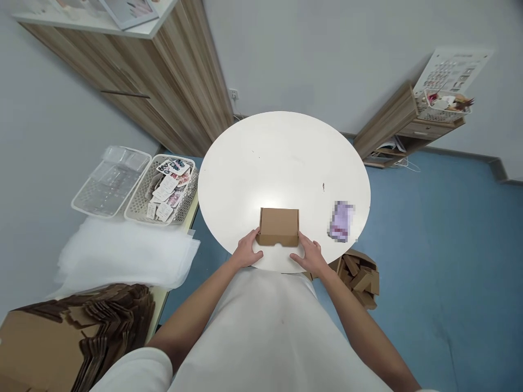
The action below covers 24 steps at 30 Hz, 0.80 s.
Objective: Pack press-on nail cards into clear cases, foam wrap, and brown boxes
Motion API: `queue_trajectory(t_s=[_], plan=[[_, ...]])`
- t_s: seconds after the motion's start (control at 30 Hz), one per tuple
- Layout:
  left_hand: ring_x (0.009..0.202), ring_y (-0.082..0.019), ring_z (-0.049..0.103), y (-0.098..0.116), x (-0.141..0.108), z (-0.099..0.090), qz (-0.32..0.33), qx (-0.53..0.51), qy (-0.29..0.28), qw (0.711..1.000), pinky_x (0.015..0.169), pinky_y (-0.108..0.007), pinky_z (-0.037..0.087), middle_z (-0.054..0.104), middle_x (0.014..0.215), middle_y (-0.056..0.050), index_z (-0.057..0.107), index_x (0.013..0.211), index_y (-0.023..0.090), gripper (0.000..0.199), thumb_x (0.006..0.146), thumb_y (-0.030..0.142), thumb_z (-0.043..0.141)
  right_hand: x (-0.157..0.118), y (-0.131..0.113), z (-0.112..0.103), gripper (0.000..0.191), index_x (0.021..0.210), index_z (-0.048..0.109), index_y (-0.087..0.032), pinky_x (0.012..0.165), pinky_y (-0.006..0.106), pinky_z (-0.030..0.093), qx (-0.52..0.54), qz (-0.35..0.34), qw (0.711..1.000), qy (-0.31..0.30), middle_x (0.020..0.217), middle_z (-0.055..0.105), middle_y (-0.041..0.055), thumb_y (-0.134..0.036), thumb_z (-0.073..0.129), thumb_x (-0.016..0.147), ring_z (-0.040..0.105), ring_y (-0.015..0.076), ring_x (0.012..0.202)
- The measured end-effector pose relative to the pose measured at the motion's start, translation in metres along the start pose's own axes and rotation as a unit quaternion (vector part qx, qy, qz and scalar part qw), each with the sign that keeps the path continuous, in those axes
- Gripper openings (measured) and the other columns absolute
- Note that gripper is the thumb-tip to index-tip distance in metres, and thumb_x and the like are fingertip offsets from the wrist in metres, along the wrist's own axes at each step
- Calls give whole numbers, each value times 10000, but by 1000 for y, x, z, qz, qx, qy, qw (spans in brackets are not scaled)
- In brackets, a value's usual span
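A small brown cardboard box (279, 222) with its lid closed rests near the front edge of the round white table (237, 163). My left hand (247, 249) is at the box's left side, its fingers against the side wall and the thumb pointing inward in front. On the opposite side, my right hand (309, 255) has its fingers against the right wall, with the thumb also turned inward. Together the two hands hold the box between them. The fingertips are partly hidden along the box's sides.
A pixelated purple item (341, 222) lies on the table's right. At left are a basket of cards (134, 213), a clear-plastic-filled basket (81, 209), white sheets (126, 253) and flattened cardboard boxes (44, 348). A carton of brown boxes (362, 277) stands on the floor.
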<state>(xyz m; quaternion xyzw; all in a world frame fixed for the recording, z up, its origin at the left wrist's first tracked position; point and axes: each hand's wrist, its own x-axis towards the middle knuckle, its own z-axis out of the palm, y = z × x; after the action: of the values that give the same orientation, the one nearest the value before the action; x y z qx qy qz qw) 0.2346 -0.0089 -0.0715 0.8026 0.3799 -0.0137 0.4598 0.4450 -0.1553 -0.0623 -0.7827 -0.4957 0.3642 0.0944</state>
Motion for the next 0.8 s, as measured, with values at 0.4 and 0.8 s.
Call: queue_trajectory(t_s=[0.4, 0.8], plan=[[962, -173, 512, 22, 26, -27, -2, -131, 88, 987, 840, -323, 446, 472, 1039, -50, 398, 1280, 246, 563, 729, 242, 512, 15, -9, -38, 628, 1348, 289, -292, 927, 380, 376, 261, 3, 961, 94, 1161, 458, 60, -527, 453, 789, 476, 202, 1075], [748, -162, 465, 28, 34, -30, -8, 13, 98, 995, 732, -333, 436, 426, 871, -48, 344, 1322, 198, 505, 829, 281, 417, 34, -21, -48, 482, 1210, 509, -248, 854, 367, 404, 241, 46, 962, 123, 969, 540, 57, -514, 345, 842, 517, 195, 920]])
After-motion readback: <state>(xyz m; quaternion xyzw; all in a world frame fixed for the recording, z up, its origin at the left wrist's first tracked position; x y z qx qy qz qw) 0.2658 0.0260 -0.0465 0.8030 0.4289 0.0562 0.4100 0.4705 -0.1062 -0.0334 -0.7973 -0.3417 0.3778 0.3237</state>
